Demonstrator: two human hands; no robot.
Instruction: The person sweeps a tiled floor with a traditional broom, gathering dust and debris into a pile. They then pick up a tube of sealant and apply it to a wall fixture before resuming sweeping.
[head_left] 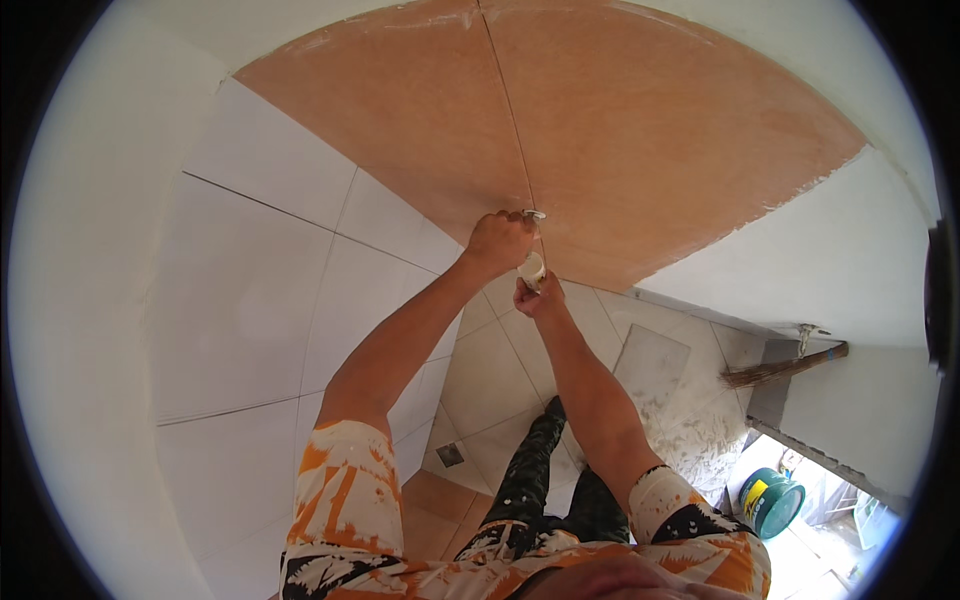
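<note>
My left hand [500, 243] is closed, its fingers curled against the orange-brown tiled wall [640, 130] at the dark vertical joint. By its fingertips a small whitish piece [535, 214] shows at the joint; what the fingers grip is mostly hidden. Just below and to the right, my right hand [540, 293] wraps round a small cream-coloured cup-like container [532, 267], its round mouth turned up toward the left hand. The container is close beneath the left hand, and I cannot tell whether they touch.
White tiles [250, 290] cover the left wall. Behind my legs lies a dusty tiled floor [490, 370] with a square drain [449, 455]. On the right, a twig broom [785, 367] leans by a tap [812, 330]. A green bucket [772, 503] stands beyond the opening.
</note>
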